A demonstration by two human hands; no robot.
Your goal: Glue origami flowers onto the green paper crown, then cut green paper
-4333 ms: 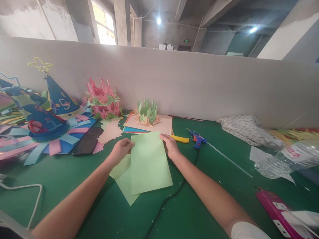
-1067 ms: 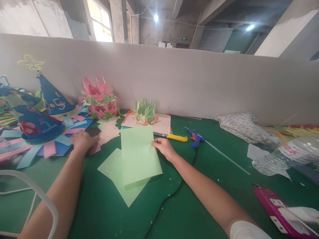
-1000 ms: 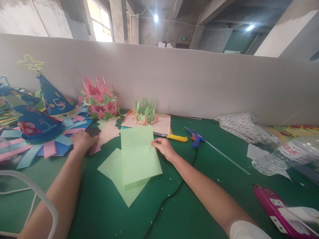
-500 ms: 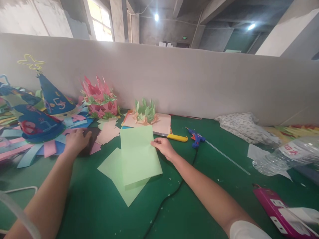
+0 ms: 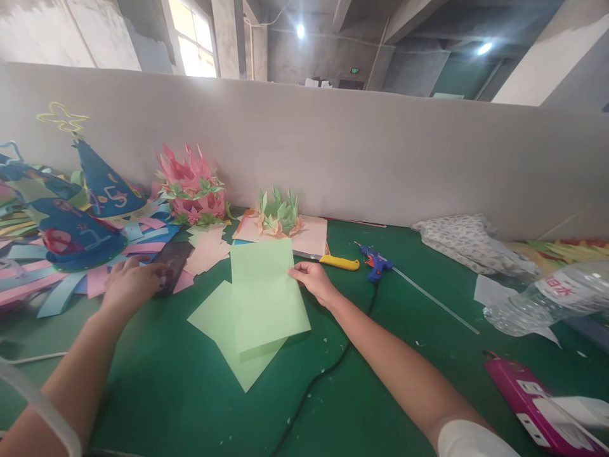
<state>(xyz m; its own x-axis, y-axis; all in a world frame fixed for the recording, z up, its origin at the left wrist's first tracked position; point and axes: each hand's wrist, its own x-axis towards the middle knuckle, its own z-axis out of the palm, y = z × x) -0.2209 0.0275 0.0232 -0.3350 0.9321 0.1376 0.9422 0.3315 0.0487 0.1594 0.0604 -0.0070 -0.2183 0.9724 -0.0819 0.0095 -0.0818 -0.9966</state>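
Note:
A light green sheet of paper [image 5: 266, 292] is pinched at its right edge by my right hand [image 5: 314, 282], between thumb and fingers. Its lower edge is lifted a little over a second green sheet [image 5: 214, 324], which lies turned on the table. To the left, my left hand [image 5: 130, 282] is at the left side of a dark, flat, phone-like object [image 5: 175, 263]; its fingers are spread, somewhat blurred, and reach the object's edge. Whether they press on it I cannot tell. Peach paper pieces [image 5: 207, 251] lie beside the dark object.
Blue cone hats [image 5: 109, 184] and paper strips crowd the left. Pink [image 5: 190, 184] and green [image 5: 278, 212] paper crowns stand behind. A yellow-handled cutter [image 5: 339, 262], blue glue gun [image 5: 375, 261], plastic bottle [image 5: 537, 298] and magenta power strip [image 5: 516, 393] lie rightward. A black cord [image 5: 328, 371] crosses the table.
My left hand has slid left and slightly down from over the dark object, uncovering more of it. My right hand and the green sheets have stayed nearly still.

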